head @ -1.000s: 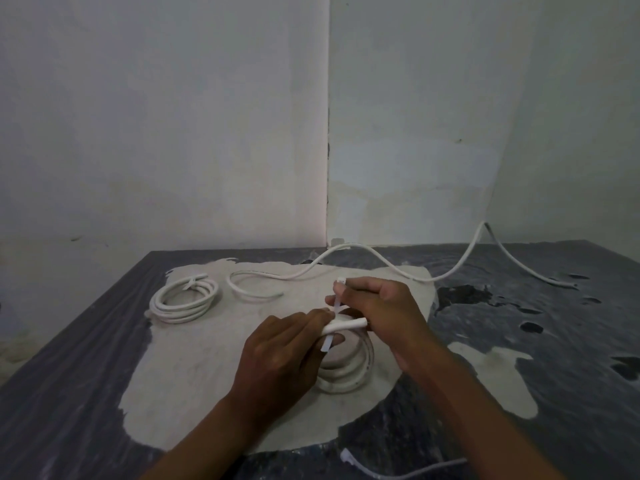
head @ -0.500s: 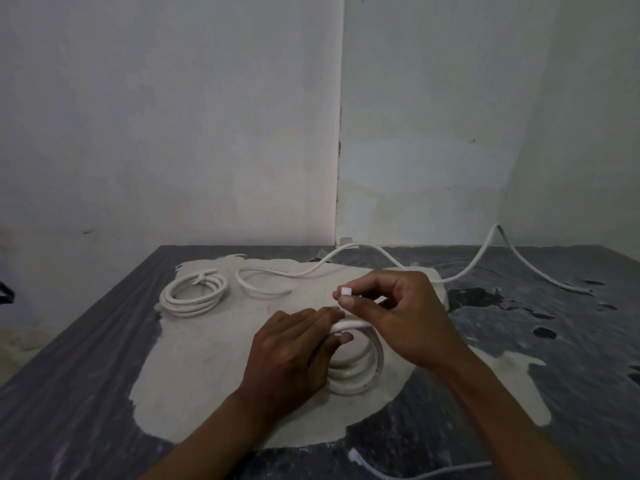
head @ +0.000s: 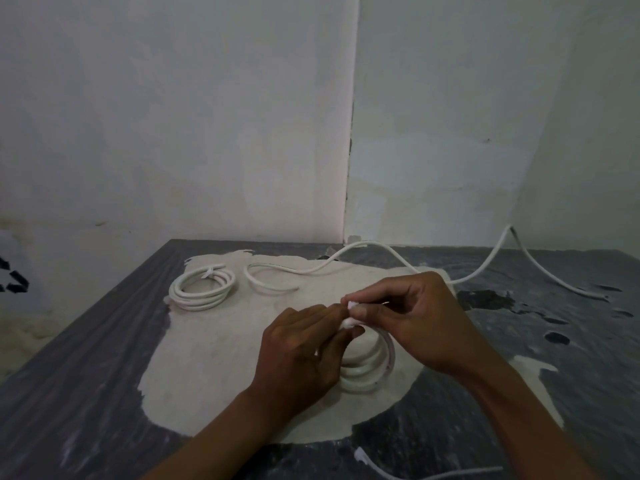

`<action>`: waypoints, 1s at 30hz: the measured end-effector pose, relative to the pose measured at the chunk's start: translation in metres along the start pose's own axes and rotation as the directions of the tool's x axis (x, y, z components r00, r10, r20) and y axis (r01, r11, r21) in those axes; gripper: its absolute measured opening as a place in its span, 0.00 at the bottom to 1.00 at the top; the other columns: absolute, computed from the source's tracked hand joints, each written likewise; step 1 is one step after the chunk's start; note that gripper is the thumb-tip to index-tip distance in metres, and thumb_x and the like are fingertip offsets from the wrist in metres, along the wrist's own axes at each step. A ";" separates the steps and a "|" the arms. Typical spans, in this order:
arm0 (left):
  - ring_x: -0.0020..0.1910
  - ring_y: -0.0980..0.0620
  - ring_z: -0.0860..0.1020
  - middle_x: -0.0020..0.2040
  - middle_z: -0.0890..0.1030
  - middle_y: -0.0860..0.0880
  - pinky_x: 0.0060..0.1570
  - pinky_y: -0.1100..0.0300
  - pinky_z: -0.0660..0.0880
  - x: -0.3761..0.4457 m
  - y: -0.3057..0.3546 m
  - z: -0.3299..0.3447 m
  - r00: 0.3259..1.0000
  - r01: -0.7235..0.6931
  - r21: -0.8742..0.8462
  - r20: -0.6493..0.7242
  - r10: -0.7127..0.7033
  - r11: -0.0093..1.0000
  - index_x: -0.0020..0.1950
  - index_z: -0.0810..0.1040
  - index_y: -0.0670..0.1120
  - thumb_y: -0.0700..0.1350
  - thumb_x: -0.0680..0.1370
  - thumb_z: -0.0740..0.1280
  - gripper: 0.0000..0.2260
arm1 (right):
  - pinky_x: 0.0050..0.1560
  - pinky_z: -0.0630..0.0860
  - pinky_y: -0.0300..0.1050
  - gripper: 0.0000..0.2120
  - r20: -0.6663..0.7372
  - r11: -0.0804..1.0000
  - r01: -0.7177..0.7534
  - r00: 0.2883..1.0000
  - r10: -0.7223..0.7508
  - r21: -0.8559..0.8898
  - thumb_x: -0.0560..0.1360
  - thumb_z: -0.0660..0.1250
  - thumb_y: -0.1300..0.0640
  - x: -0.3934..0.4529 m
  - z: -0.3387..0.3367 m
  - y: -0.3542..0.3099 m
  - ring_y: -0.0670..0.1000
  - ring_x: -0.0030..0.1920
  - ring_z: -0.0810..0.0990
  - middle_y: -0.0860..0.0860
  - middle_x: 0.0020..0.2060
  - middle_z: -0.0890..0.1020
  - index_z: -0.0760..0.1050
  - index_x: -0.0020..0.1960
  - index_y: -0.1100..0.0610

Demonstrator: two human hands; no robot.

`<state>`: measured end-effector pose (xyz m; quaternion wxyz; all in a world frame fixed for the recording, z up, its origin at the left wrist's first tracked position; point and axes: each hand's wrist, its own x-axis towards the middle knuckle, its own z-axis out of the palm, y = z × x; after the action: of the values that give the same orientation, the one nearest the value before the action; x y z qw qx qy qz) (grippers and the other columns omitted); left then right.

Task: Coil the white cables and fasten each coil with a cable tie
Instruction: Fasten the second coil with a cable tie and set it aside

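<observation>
Both hands were closed on the work, the left hand (head: 298, 355) gripping the coil (head: 369, 362) just below the right hand (head: 412, 323), which pinched the cable tie (head: 352, 305); best pulled snug while the loops stayed stacked.

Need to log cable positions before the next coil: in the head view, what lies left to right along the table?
Tied coil → loose cable's curled end → left hand → coil being tied → right hand → loose cable's far run.
</observation>
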<state>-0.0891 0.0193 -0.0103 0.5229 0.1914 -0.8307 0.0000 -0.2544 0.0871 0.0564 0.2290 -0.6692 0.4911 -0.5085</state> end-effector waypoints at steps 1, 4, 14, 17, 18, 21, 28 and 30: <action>0.36 0.57 0.78 0.42 0.84 0.52 0.35 0.60 0.74 0.000 -0.001 0.001 1.000 0.005 -0.001 0.004 -0.005 1.000 0.54 0.83 0.47 0.50 0.77 0.67 0.11 | 0.49 0.82 0.45 0.07 0.003 1.000 0.006 1.000 -0.006 -0.011 0.70 0.74 0.63 0.000 0.001 0.000 0.48 0.43 0.86 0.47 0.41 0.87 0.85 0.47 0.55; 0.34 0.56 0.77 0.40 0.83 0.51 0.32 0.57 0.74 -0.001 -0.001 0.002 1.000 0.011 -0.006 0.010 -0.011 1.000 0.52 0.83 0.46 0.50 0.77 0.66 0.10 | 0.47 0.82 0.45 0.06 0.002 0.999 0.017 1.000 -0.017 -0.036 0.70 0.74 0.61 -0.001 0.004 -0.001 0.48 0.41 0.86 0.46 0.40 0.87 0.85 0.46 0.54; 0.34 0.64 0.64 0.34 0.78 0.54 0.34 0.70 0.61 0.005 0.003 -0.002 1.000 0.017 -0.009 0.022 -0.017 1.000 0.49 0.81 0.48 0.45 0.77 0.66 0.05 | 0.52 0.79 0.52 0.08 0.101 0.992 0.069 0.993 -0.058 -0.107 0.67 0.75 0.54 -0.004 0.001 -0.004 0.47 0.47 0.84 0.44 0.42 0.86 0.86 0.46 0.53; 0.33 0.64 0.65 0.34 0.78 0.54 0.37 0.73 0.59 0.005 0.002 -0.004 0.998 0.058 -0.019 0.038 -0.057 0.998 0.51 0.82 0.47 0.45 0.77 0.65 0.08 | 0.52 0.80 0.49 0.07 0.093 0.984 0.106 0.991 -0.093 -0.143 0.66 0.77 0.58 -0.004 0.001 -0.004 0.46 0.47 0.84 0.43 0.42 0.86 0.86 0.45 0.53; 0.33 0.64 0.65 0.34 0.78 0.54 0.37 0.73 0.59 0.005 0.002 -0.004 0.997 0.063 -0.019 0.043 -0.062 0.998 0.52 0.82 0.47 0.45 0.77 0.65 0.07 | 0.52 0.80 0.47 0.08 0.088 0.979 0.123 0.990 -0.110 -0.160 0.66 0.77 0.58 -0.004 0.002 -0.003 0.45 0.48 0.84 0.43 0.42 0.86 0.86 0.45 0.53; 0.31 0.62 0.64 0.32 0.76 0.54 0.34 0.70 0.61 0.005 0.001 -0.005 0.998 0.058 -0.008 0.039 -0.058 0.998 0.50 0.81 0.48 0.43 0.76 0.67 0.05 | 0.52 0.79 0.40 0.08 0.082 0.961 0.183 0.982 -0.169 -0.210 0.67 0.77 0.59 -0.004 0.004 -0.001 0.43 0.48 0.84 0.43 0.43 0.86 0.86 0.46 0.53; 0.30 0.61 0.70 0.35 0.79 0.57 0.34 0.74 0.64 0.008 0.002 -0.007 0.996 0.088 -0.038 0.013 -0.087 0.995 0.50 0.83 0.48 0.50 0.78 0.65 0.09 | 0.53 0.81 0.48 0.07 0.029 0.987 0.097 0.995 -0.094 -0.127 0.70 0.74 0.61 0.000 0.000 0.002 0.47 0.48 0.84 0.44 0.44 0.86 0.85 0.48 0.53; 0.33 0.59 0.76 0.39 0.83 0.55 0.33 0.65 0.72 0.008 0.003 -0.006 0.995 0.098 -0.048 0.031 -0.097 0.994 0.54 0.83 0.50 0.51 0.77 0.67 0.10 | 0.54 0.80 0.54 0.07 -0.039 0.999 0.015 0.999 -0.016 -0.041 0.70 0.74 0.61 0.002 -0.005 0.005 0.48 0.48 0.85 0.47 0.44 0.87 0.85 0.46 0.52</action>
<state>-0.0874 0.0207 -0.0003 0.5151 0.2187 -0.8273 -0.0490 -0.2608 0.0844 0.0550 0.2017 -0.6673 0.5006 -0.5132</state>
